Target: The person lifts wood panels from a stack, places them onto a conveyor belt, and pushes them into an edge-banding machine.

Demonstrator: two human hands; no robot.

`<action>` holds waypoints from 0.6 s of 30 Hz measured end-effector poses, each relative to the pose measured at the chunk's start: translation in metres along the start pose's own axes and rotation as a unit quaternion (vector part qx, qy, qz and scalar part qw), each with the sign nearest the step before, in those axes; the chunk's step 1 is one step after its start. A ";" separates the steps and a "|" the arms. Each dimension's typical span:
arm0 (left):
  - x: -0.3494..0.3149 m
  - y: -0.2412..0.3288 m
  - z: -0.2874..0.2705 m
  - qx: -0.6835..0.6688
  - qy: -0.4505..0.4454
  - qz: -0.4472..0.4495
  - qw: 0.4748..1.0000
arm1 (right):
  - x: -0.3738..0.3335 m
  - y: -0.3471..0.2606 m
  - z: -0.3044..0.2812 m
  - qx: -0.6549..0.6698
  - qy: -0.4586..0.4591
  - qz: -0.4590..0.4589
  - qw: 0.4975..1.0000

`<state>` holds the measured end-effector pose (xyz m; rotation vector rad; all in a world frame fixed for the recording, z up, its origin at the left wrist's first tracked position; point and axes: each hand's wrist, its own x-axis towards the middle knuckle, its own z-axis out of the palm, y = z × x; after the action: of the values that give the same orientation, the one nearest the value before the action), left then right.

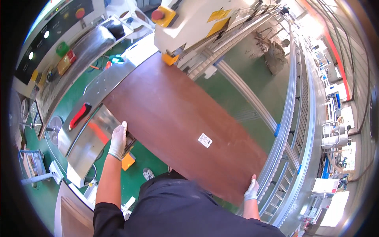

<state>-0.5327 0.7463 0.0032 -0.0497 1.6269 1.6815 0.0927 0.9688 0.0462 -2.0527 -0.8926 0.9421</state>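
Note:
A long reddish-brown panel (169,106) lies slantwise in front of me, with a white printed label (205,140) on its face. Its far left end rests against the steel machine table (100,89). My left hand (118,141), in a pale glove, grips the panel's near edge beside that table, thumb on top and the other fingers mostly hidden. At the panel's right end my gloved right hand (251,189) is closed around the corner, its fingers partly out of sight underneath. A red and black utility knife (80,115) sits on the table, left of my left hand.
A roller conveyor (282,146) with metal rails runs along the right. Beyond the panel stands a machine housing (193,19) with a red push button (157,15) on a yellow box. A control panel (51,31) is at the upper left. Green floor (252,85) shows between them.

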 end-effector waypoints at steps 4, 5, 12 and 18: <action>0.056 -0.020 0.032 0.070 0.014 0.020 0.997 | 0.127 0.038 -0.010 0.010 -0.015 -0.043 0.999; 0.064 -0.017 0.044 0.069 0.014 0.013 0.997 | 0.138 0.039 -0.008 0.065 -0.043 -0.044 0.996; 0.076 0.037 0.152 0.044 -0.018 -0.029 0.998 | 0.209 0.012 0.017 0.176 -0.037 -0.074 0.981; 0.108 0.043 0.209 -0.051 -0.063 0.021 0.996 | 0.230 -0.057 0.055 0.143 -0.065 -0.099 0.983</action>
<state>-0.5321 0.9854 0.0195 0.0395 1.4579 1.7637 0.1457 1.1988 -0.0120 -1.6443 -0.9500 1.0372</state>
